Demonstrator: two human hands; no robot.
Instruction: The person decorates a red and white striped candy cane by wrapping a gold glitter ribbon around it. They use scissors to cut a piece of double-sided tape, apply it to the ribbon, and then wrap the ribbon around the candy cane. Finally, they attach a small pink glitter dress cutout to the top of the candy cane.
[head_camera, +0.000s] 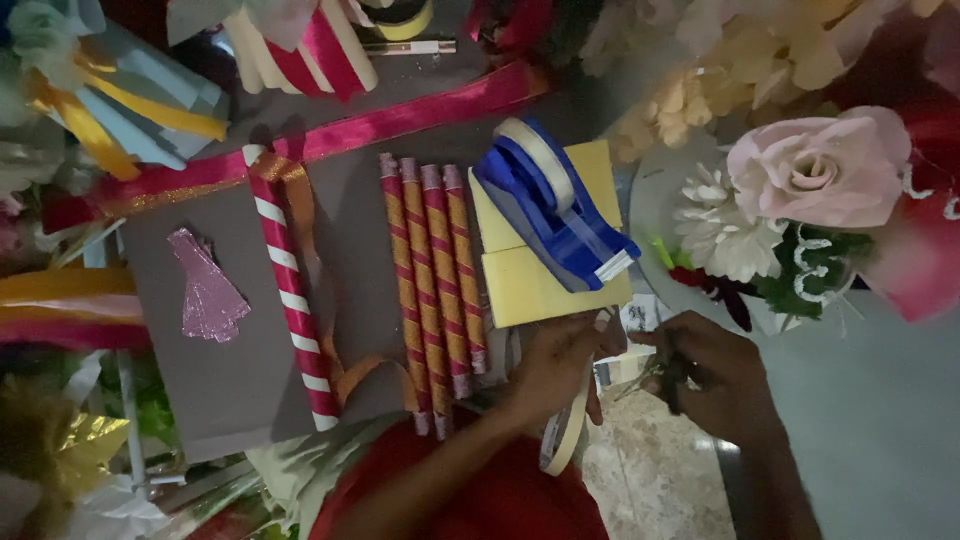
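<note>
My left hand (555, 365) pinches a small piece at the near edge of the grey board, with a loop of cream tape (567, 440) hanging from it. My right hand (715, 375) is closed on a small dark tool or stem, too dim to tell which. Just beyond my hands a blue tape dispenser (555, 205) lies on a yellow paper pad (525, 280). Several orange and pink striped paper rolls (435, 275) lie side by side left of the pad. A red and white striped roll (290, 290) lies further left.
A grey board (230, 370) carries a pink glitter cutout (208, 290) and an orange ribbon (300, 200). A magenta ribbon (400, 118) crosses its far edge. Artificial flowers, a pink rose (815, 170) and white blooms (725, 230), crowd the right. More ribbons and papers lie left.
</note>
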